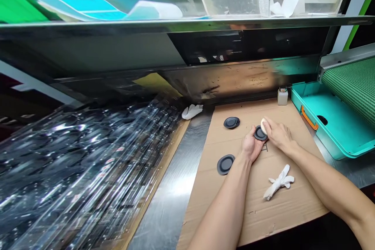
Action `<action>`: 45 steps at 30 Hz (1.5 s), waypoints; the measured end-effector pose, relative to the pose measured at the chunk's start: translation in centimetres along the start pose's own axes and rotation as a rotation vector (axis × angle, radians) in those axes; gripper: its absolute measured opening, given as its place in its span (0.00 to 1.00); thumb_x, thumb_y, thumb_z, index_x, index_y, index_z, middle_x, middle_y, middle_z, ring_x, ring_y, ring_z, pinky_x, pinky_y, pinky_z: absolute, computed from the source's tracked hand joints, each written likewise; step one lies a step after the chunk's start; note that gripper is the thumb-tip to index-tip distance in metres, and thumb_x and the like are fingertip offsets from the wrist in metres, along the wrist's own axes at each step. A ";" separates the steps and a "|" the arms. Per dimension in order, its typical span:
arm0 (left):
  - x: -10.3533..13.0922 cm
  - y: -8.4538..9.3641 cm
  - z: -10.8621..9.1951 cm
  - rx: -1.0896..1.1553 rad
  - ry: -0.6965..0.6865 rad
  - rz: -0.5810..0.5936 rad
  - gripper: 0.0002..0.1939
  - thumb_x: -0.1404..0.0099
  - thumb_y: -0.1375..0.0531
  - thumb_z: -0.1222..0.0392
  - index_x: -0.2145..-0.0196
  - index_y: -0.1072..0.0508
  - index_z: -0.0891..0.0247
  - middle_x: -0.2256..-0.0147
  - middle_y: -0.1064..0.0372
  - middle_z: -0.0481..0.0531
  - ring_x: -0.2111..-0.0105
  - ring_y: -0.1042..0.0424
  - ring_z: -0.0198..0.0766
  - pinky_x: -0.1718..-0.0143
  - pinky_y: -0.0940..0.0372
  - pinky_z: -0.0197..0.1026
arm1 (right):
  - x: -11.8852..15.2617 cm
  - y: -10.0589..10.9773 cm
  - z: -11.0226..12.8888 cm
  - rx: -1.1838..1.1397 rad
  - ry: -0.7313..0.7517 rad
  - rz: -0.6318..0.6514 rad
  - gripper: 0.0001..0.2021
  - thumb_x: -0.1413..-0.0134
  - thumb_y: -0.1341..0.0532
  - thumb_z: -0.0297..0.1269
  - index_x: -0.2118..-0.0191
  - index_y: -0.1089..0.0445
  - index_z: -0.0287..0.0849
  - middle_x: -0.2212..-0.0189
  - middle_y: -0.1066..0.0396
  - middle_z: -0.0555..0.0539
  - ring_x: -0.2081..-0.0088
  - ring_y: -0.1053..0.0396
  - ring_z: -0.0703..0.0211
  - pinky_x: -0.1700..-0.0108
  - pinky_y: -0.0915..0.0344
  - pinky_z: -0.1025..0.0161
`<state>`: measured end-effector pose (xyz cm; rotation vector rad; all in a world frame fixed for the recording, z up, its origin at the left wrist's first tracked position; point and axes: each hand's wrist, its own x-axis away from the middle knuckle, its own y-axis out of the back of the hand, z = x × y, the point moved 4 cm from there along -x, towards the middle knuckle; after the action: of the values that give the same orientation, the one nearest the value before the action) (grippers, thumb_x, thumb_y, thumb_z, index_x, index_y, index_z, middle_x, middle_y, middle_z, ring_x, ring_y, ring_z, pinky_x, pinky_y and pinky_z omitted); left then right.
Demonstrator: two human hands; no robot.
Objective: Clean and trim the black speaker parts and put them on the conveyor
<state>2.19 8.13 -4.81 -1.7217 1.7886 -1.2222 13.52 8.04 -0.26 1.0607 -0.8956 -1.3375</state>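
Note:
Above the cardboard sheet (205,199), my left hand (250,144) grips a dark round disc-shaped part (259,133) with a raised rim. My right hand (277,133) pinches a small cream-coloured pad (263,125) against the disc's right edge. Two similar dark parts lie on the cardboard to the left: one farther back (231,122), one nearer (225,164) beside my left forearm. A knotted white cloth (279,182) rests between my forearms. Beyond my hands stands a small bottle (283,96) with a metallic cap.
Stacked clear plastic trays (96,168) with dark parts fill the left side. A crumpled white wipe (192,111) lies near them on the metal table (172,179). On the right are a teal bin (348,133) with an orange latch and a green conveyor belt (354,82). A metal shelf (187,24) crosses above.

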 end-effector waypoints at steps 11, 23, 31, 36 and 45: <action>0.4 -0.3 0.4 -0.054 -0.018 0.044 0.20 0.25 0.51 0.56 0.58 0.23 0.71 0.55 0.22 0.64 0.48 0.25 0.47 0.41 0.34 0.51 | 0.4 0.2 0.3 0.009 -0.002 0.042 0.36 0.31 0.55 0.59 0.27 0.55 0.45 0.58 0.22 0.35 0.54 0.25 0.45 0.50 0.36 0.54; 0.1 -0.4 0.0 0.034 -0.076 -0.016 0.21 0.24 0.54 0.54 0.56 0.24 0.68 0.52 0.23 0.62 0.45 0.27 0.45 0.40 0.34 0.48 | 1.1 -0.9 1.3 -0.026 0.005 0.068 0.31 0.31 0.54 0.58 0.28 0.52 0.54 0.57 0.22 0.39 0.56 0.24 0.46 0.50 0.36 0.53; 0.0 -0.4 0.1 0.006 -0.090 -0.014 0.20 0.24 0.52 0.55 0.56 0.23 0.68 0.53 0.23 0.62 0.47 0.26 0.44 0.40 0.34 0.47 | 1.3 -1.0 1.4 -0.041 0.045 0.034 0.30 0.30 0.54 0.56 0.28 0.51 0.54 0.56 0.22 0.39 0.56 0.24 0.46 0.52 0.35 0.54; 0.2 0.0 -0.6 0.052 -0.109 -0.023 0.18 0.24 0.52 0.57 0.52 0.25 0.66 0.51 0.24 0.62 0.49 0.25 0.42 0.45 0.31 0.46 | 0.1 -0.7 -0.9 -0.045 -0.022 0.010 0.28 0.31 0.54 0.56 0.30 0.47 0.55 0.54 0.23 0.39 0.54 0.25 0.44 0.53 0.35 0.54; -0.1 0.3 -1.7 0.089 -0.113 -0.035 0.20 0.25 0.53 0.52 0.59 0.26 0.66 0.44 0.29 0.63 0.48 0.26 0.48 0.56 0.28 0.46 | 2.0 5.3 -0.8 -0.021 0.244 0.000 0.19 0.41 0.37 0.52 0.53 0.29 0.42 0.53 0.27 0.38 0.51 0.31 0.47 0.52 0.37 0.56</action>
<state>0.69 8.75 -4.17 -1.7422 1.6218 -1.1751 16.00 5.75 4.42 1.1784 -0.6984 -1.1848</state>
